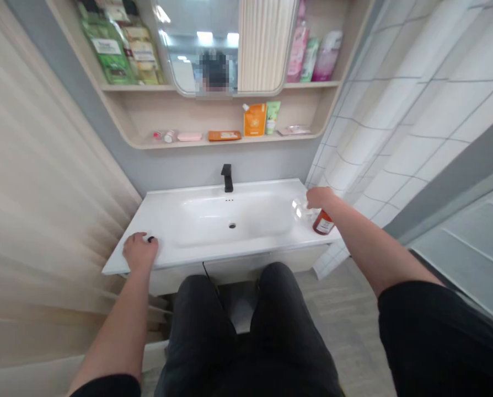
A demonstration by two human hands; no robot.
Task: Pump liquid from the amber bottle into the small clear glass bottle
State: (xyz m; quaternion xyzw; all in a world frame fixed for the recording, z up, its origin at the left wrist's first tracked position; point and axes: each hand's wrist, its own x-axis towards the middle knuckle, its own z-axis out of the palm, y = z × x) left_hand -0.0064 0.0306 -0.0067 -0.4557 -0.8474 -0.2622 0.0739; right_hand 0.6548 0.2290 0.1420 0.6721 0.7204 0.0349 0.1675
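My left hand (140, 252) rests at the left end of the white counter, its fingers curled down. A small black-ended thing (150, 239) shows between thumb and fingers; most of it is hidden. At the counter's right end, my right hand (320, 197) is closed at a clear, see-through container (299, 209), fingers bent down onto it. Its exact kind is hard to make out. Just beneath my right forearm stands an amber bottle (323, 225) with a white label, partly covered by the arm.
Between the hands lies the white basin (234, 237) with a black faucet (227, 177) behind it. Above, a wall shelf (230, 143) holds bottles, an orange pouch (255, 120) and a green tube (272, 117). A curtain (43, 193) hangs left; white tiles (395, 110) line the right.
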